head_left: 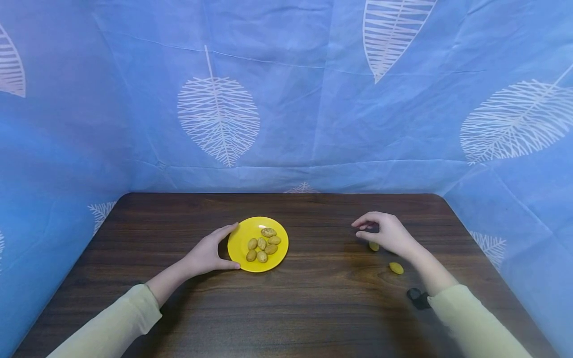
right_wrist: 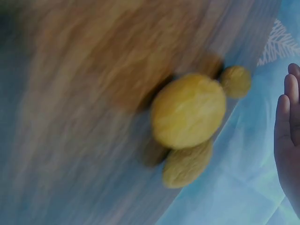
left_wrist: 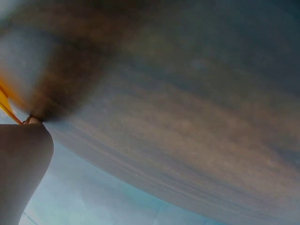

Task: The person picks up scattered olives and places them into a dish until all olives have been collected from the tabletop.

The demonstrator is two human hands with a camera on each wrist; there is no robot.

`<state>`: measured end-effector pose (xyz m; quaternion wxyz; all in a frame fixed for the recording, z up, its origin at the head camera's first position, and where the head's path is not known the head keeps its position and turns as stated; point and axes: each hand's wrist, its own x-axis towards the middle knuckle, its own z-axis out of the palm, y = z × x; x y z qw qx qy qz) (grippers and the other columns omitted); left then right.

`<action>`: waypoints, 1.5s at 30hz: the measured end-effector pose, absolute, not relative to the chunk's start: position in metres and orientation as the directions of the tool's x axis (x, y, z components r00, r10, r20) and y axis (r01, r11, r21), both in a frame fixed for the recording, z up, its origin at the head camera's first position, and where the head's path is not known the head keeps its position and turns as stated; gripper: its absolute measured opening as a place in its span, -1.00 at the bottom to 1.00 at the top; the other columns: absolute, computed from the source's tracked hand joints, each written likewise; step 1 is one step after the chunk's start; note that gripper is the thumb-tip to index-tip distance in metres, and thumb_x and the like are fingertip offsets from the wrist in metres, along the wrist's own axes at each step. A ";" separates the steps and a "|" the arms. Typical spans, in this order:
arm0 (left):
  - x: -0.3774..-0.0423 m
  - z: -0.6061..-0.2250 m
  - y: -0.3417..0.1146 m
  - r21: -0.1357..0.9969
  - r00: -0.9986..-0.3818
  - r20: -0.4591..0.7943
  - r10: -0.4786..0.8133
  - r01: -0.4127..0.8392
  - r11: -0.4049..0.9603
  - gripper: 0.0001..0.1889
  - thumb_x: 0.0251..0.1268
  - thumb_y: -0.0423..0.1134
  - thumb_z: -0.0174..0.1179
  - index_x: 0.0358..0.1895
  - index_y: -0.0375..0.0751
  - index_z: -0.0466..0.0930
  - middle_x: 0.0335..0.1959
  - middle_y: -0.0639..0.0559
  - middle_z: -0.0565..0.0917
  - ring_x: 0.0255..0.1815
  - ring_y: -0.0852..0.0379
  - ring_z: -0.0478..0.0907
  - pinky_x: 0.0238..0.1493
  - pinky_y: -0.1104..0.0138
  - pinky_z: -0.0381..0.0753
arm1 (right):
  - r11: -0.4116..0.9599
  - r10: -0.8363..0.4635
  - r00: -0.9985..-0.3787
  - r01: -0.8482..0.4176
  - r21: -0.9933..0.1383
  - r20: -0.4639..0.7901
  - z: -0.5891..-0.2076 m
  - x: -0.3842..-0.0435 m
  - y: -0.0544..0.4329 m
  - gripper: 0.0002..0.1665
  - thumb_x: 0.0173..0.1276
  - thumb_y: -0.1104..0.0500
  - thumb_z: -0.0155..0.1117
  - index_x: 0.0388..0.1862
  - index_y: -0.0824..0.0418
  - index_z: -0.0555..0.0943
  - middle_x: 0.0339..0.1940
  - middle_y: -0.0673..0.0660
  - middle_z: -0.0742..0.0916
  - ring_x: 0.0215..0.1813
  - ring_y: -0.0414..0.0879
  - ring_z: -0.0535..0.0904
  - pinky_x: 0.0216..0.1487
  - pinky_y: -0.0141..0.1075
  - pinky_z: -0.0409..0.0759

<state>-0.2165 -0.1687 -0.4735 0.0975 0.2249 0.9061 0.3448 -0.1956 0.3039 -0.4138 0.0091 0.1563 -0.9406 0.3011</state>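
A round yellow plate (head_left: 241, 233) lies left of the table's middle, with several wrinkled, yellow-brown oval dried fruits (head_left: 261, 243) on it. My left hand (head_left: 208, 254) holds the plate's left side, thumb at the near rim and fingers at the far rim. To the right, my right hand (head_left: 389, 232) hovers low, palm down, fingers loosely bent and thumb apart, nothing showing between them. Beneath it a dried fruit (head_left: 373, 246) peeks out, and another dried fruit (head_left: 396, 268) lies near the wrist. The right wrist view shows three such fruits, the yellowest fruit (right_wrist: 189, 111) nearest the camera.
The dark wood-grain table (head_left: 277, 313) has rounded far corners. A blue cloth (head_left: 295, 114) with white leaf prints hangs behind it and along both sides. Beside the right sleeve sits a small black object (head_left: 418, 299).
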 end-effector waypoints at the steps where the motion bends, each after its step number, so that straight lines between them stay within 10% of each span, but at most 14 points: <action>1: -0.216 -0.473 -0.169 0.668 -0.880 -0.022 0.475 0.341 0.662 0.15 0.08 -0.04 0.66 0.67 -0.33 0.15 0.64 -0.41 0.29 0.64 -0.44 0.24 0.59 -0.31 0.31 | 0.773 -0.286 -0.952 -0.297 -0.561 0.110 -0.414 -0.195 0.306 -0.75 0.43 0.23 0.47 0.06 0.21 0.79 -0.02 0.16 0.83 -0.03 -0.05 0.73 0.06 -0.09 0.75; 17: -0.217 -0.476 -0.168 0.658 -0.883 -0.023 0.469 0.339 0.672 0.15 0.08 -0.01 0.66 0.67 -0.31 0.16 0.64 -0.40 0.30 0.64 -0.43 0.25 0.58 -0.31 0.32 | 0.809 -0.221 -0.975 -0.203 -0.552 0.035 -0.425 -0.186 0.338 -0.72 0.41 0.21 0.50 0.07 0.23 0.79 -0.03 0.17 0.84 -0.03 -0.04 0.75 -0.02 -0.31 0.73; 29: -0.218 -0.474 -0.169 0.665 -0.878 -0.011 0.479 0.351 0.659 0.14 0.08 -0.03 0.66 0.67 -0.33 0.17 0.63 -0.41 0.30 0.64 -0.44 0.25 0.58 -0.31 0.31 | 0.816 -0.230 -0.972 -0.166 -0.553 -0.048 -0.433 -0.185 0.345 -0.67 0.38 0.17 0.54 0.06 0.27 0.78 -0.07 0.18 0.84 -0.02 0.04 0.77 0.06 0.04 0.77; 45: -0.217 -0.473 -0.168 0.659 -0.878 -0.016 0.478 0.350 0.665 0.14 0.09 -0.02 0.65 0.67 -0.34 0.17 0.63 -0.41 0.30 0.64 -0.44 0.25 0.58 -0.31 0.31 | 0.818 -0.240 -0.969 -0.174 -0.549 -0.051 -0.437 -0.186 0.343 -0.77 0.39 0.25 0.50 0.00 0.25 0.79 -0.14 0.11 0.83 -0.10 -0.09 0.72 -0.11 -0.37 0.71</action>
